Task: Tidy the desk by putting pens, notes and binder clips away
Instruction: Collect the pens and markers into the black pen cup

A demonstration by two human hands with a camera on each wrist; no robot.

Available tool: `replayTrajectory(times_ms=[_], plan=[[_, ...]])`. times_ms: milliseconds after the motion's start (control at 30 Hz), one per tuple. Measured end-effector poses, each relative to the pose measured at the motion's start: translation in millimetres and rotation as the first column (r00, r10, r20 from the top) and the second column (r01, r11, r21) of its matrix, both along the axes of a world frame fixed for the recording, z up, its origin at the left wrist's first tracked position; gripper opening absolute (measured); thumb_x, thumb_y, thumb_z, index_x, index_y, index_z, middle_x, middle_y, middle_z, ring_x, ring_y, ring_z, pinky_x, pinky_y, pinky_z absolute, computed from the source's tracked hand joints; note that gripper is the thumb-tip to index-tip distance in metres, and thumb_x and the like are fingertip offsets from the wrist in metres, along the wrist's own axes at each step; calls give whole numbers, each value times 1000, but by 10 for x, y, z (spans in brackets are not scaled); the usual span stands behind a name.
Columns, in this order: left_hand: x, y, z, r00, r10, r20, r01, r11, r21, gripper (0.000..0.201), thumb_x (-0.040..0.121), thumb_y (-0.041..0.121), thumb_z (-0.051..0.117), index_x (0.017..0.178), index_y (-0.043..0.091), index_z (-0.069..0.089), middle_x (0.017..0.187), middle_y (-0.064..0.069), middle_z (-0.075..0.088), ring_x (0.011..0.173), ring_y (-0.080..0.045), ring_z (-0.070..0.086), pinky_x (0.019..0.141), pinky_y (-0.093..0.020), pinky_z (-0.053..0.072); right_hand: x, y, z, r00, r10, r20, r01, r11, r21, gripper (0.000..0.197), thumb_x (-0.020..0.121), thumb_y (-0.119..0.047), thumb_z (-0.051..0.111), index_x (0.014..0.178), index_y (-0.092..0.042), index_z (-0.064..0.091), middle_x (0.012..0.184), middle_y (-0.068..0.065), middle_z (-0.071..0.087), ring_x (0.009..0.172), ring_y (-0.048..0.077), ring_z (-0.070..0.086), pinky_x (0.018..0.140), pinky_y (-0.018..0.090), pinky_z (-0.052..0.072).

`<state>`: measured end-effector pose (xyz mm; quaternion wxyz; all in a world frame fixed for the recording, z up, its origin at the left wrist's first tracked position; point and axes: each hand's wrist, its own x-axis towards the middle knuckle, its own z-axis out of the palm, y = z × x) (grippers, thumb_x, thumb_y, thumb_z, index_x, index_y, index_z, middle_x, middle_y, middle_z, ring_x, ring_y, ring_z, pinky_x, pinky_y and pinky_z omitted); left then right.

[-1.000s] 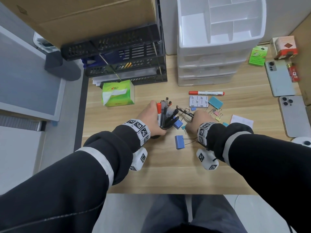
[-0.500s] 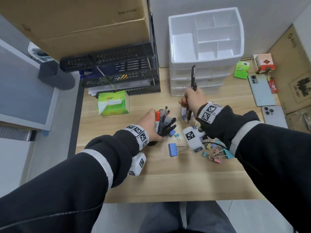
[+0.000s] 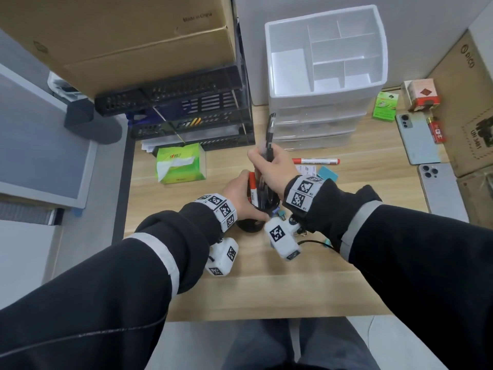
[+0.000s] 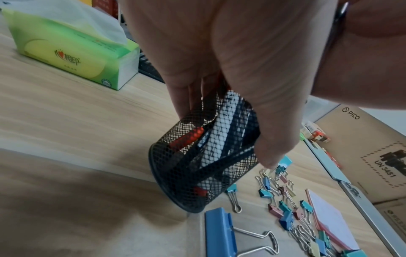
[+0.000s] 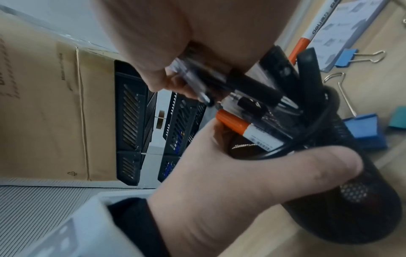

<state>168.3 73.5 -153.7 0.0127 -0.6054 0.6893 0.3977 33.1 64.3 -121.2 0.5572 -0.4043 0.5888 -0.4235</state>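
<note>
My left hand (image 3: pixel 241 192) grips a black mesh pen cup (image 4: pixel 202 156), which stands tilted on the wooden desk (image 3: pixel 266 289) and holds several pens and an orange-capped marker (image 5: pixel 238 126). My right hand (image 3: pixel 268 166) holds a couple of black pens (image 3: pixel 270 134) upright, their lower ends right over the cup's mouth (image 5: pixel 292 151). A red marker (image 3: pixel 316 161) lies on the desk behind the hands, next to a printed note pad (image 3: pixel 308 170) and a teal sticky pad (image 3: pixel 327 173). Small coloured binder clips (image 4: pixel 281 191), a large blue clip (image 4: pixel 219 233) and a pink-edged note pad (image 4: pixel 329 219) lie right of the cup.
A white drawer organiser (image 3: pixel 324 62) stands at the back, black paper trays (image 3: pixel 186 118) under a cardboard box to its left. A green tissue box (image 3: pixel 178 162) sits left of the cup. Two phones (image 3: pixel 416 138) and small boxes lie at the right edge.
My right hand picked the pens up from among the clips, lifted them toward the organiser, then brought them left and down over the cup. The left hand kept holding the cup.
</note>
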Motion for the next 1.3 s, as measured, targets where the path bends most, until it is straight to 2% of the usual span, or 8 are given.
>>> replayTrajectory(times_ms=[167,367,767,867,967,1067,1167,1300], plan=[[-6,-17,24,1000,5,-9,-5,1000,15,112,40,55,93,134,25,40,118,8,63,107,-15,63,97,-40,54,-16,13,98,996,12,90,-13,1000,3,15,94,-19,65,92,-5,60,69,6,60,62,13,59,67,26,54],[-20,-48,54,1000,2,-5,-2,1000,-7,111,46,50,95,137,22,38,119,6,63,107,-16,62,96,-38,53,-78,-32,120,989,-10,151,5,999,34,17,99,-18,57,83,-11,56,71,6,66,67,19,65,70,33,55],[0,-142,-13,995,91,48,-89,996,-29,89,51,40,98,115,20,39,99,6,58,89,-15,59,75,-30,46,-532,-167,-123,928,-300,-223,299,954,-38,3,91,-18,53,91,-16,55,79,0,56,68,15,53,67,31,51],[51,-153,-29,994,72,85,-71,997,-19,89,51,41,98,113,21,38,97,5,58,89,-17,59,73,-30,45,-1008,80,-373,897,57,-438,50,972,229,8,92,-19,55,89,-12,57,72,0,58,54,14,53,47,26,45],[60,-170,-25,993,62,106,-60,998,-19,89,50,41,98,114,20,39,97,5,59,89,-17,61,75,-32,49,-1424,370,-491,763,471,-443,-183,814,551,17,94,-18,61,86,-4,59,65,5,66,42,10,59,38,20,46],[20,-211,-5,993,42,112,-41,999,-13,92,50,42,98,117,19,40,99,4,60,91,-17,62,81,-34,54,-1604,521,-546,734,576,-360,-245,719,651,15,87,-10,71,80,-1,61,65,14,72,50,21,68,43,26,53],[-40,-237,9,993,26,115,-25,1000,-11,93,51,42,98,120,19,39,100,3,61,92,-18,62,81,-34,54,-1543,564,-565,732,599,-326,-286,704,650,17,80,-10,78,81,1,65,71,21,73,61,33,70,62,51,62],[-104,-213,11,996,10,93,-9,1000,-11,91,56,38,96,123,19,38,102,3,61,93,-19,62,82,-33,53,-1316,566,-560,562,697,-444,-361,691,626,18,77,-20,80,81,-5,70,66,8,74,54,19,69,57,35,62]])
